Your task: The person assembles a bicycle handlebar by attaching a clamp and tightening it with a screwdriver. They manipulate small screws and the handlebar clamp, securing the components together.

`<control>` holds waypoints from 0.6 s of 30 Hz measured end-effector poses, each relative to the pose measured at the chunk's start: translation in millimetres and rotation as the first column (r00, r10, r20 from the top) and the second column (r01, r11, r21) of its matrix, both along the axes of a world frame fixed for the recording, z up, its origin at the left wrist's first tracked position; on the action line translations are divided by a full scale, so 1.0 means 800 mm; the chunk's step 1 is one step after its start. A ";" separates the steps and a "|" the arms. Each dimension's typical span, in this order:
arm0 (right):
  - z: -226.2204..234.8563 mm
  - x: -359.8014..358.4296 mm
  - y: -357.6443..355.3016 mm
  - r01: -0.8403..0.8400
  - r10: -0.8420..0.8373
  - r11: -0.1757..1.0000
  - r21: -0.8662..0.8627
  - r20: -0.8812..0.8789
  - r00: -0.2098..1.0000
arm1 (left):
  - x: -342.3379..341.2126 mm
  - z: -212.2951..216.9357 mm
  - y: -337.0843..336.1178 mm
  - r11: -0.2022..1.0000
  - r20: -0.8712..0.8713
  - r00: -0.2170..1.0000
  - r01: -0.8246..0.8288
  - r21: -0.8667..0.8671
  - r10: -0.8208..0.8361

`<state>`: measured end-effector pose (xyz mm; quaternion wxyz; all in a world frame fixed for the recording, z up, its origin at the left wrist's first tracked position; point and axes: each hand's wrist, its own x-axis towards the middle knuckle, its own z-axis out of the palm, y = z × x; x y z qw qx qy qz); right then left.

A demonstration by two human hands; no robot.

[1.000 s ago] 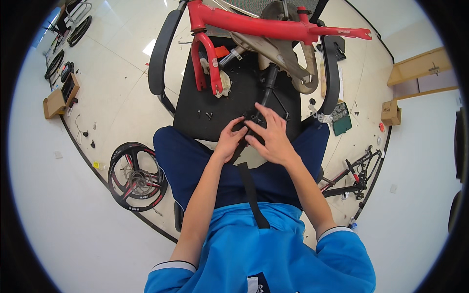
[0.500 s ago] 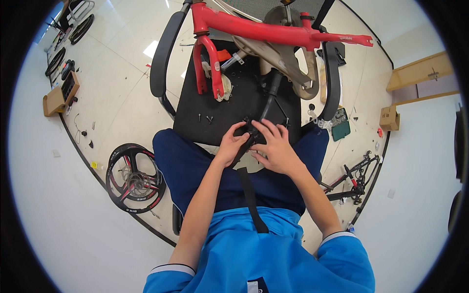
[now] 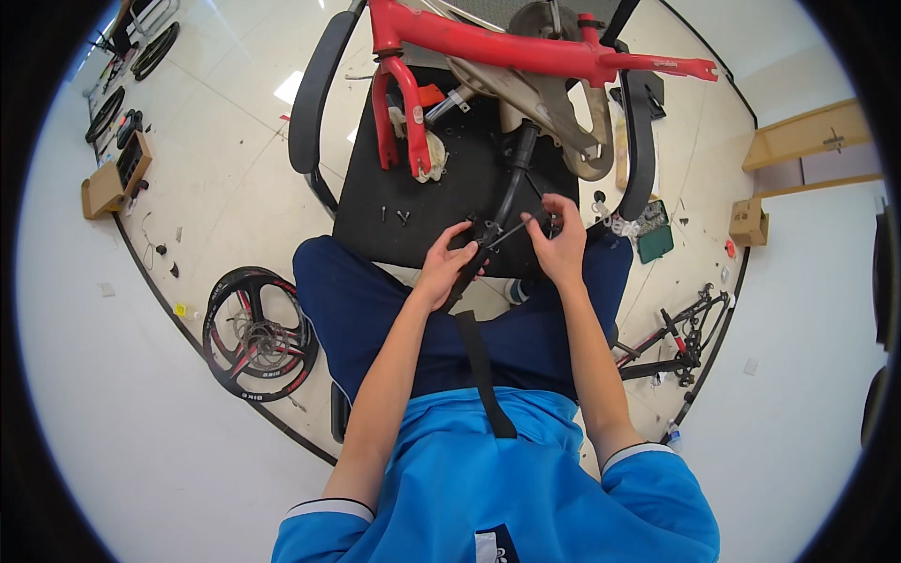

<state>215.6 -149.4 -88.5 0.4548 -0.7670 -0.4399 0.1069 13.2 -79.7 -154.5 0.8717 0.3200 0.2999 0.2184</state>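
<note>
A black handlebar (image 3: 511, 192) with clamp fittings slants from the chair seat toward my lap. My left hand (image 3: 443, 270) is closed round its near end, thumb close to a small clamp (image 3: 486, 233). My right hand (image 3: 561, 246) is raised just right of the bar and pinches a thin dark hex key (image 3: 511, 230), whose far end reaches the clamp. Whether its tip sits in a bolt is too small to tell. Beyond my hands, a red bicycle frame (image 3: 497, 52) with its red fork (image 3: 413, 117) lies across the chair.
Several small bolts (image 3: 402, 218) lie on the black chair seat (image 3: 375, 239), between two armrests (image 3: 314, 103). Black wheels (image 3: 258, 333) rest on the floor at left; another bicycle frame (image 3: 680, 342) is at right. A green case (image 3: 654, 244) stands past the right armrest.
My right hand has come off the bar, moved up and to the right, and now shows the hex key. My left hand stays on the handlebar.
</note>
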 end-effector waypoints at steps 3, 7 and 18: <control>0.015 -0.018 0.032 -0.051 0.050 0.999 -0.013 -0.081 0.995 | 0.000 -0.001 -0.002 0.999 0.014 1.000 -0.021 -0.027 0.021; 0.021 -0.062 0.043 -0.287 0.295 0.955 -0.076 0.117 0.948 | 0.005 -0.015 -0.006 0.996 0.015 0.996 -0.085 0.013 0.085; 0.056 -0.027 -0.005 -0.370 0.431 0.894 -0.252 0.255 0.866 | 0.000 -0.018 0.001 0.997 0.039 0.998 -0.046 -0.059 0.048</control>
